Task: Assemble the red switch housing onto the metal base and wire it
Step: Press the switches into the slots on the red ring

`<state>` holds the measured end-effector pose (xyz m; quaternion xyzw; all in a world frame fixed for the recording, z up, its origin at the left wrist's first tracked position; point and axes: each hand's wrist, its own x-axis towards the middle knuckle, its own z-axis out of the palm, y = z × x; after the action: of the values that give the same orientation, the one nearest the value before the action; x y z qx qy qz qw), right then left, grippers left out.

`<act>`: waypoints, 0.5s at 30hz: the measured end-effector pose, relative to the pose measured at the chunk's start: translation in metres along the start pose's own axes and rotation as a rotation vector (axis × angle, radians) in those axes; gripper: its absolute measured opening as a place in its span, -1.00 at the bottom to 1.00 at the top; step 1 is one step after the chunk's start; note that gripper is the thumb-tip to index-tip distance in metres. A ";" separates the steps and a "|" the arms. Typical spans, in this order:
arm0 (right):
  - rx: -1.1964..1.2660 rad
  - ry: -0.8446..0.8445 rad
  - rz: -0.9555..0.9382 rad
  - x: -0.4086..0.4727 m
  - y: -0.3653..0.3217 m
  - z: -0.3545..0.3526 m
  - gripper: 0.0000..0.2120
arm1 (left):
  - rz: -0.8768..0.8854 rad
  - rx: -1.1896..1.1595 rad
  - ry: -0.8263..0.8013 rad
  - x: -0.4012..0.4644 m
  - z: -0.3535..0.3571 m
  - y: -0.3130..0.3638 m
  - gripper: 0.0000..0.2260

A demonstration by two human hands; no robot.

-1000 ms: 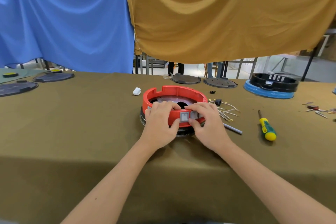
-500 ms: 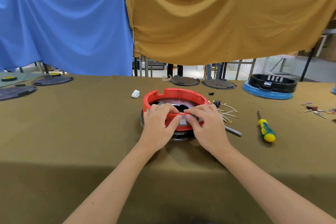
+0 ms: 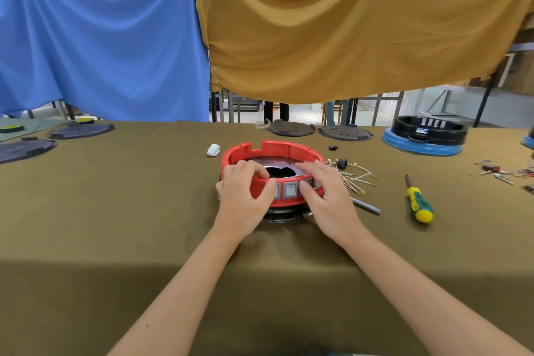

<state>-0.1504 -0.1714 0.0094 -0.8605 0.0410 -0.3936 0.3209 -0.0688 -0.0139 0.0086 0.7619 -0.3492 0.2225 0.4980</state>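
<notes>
Olive cloth is covering the long table (image 3: 115,211), and blue and mustard sheets are hanging behind it. Going from the left: dark round plates are lying at the far left edge, then a small white piece (image 3: 213,150) is sitting just beside the red switch housing (image 3: 273,150).

That housing is sitting over the metal base (image 3: 281,215) at the table's middle, its open ring facing up and its grey rocker switches (image 3: 289,190) pointing straight back at the person. Being round, it is showing no real long axis.

A moment ago both hands were crowding over the switch panel and hiding it; now they are parting, and one switch is showing plainly between the thumbs. I would judge the switches are seated and the housing is being settled down.

The left hand (image 3: 245,196) is gripping the near rim, fingers curled over the top, thumb on the front. The right hand (image 3: 326,196) is holding the rim likewise, thumb pressing beside the switches.

Further right, loose wires (image 3: 354,178) are lying untouched, then a screwdriver (image 3: 417,201), so wiring is not yet started.
</notes>
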 end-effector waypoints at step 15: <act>-0.029 0.097 -0.057 -0.001 0.004 -0.005 -0.77 | 0.028 0.058 -0.076 0.003 0.003 -0.002 -0.93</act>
<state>-0.1537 -0.1767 0.0088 -0.8459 0.0375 -0.4430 0.2945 -0.0656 -0.0168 0.0087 0.7790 -0.3718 0.2103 0.4590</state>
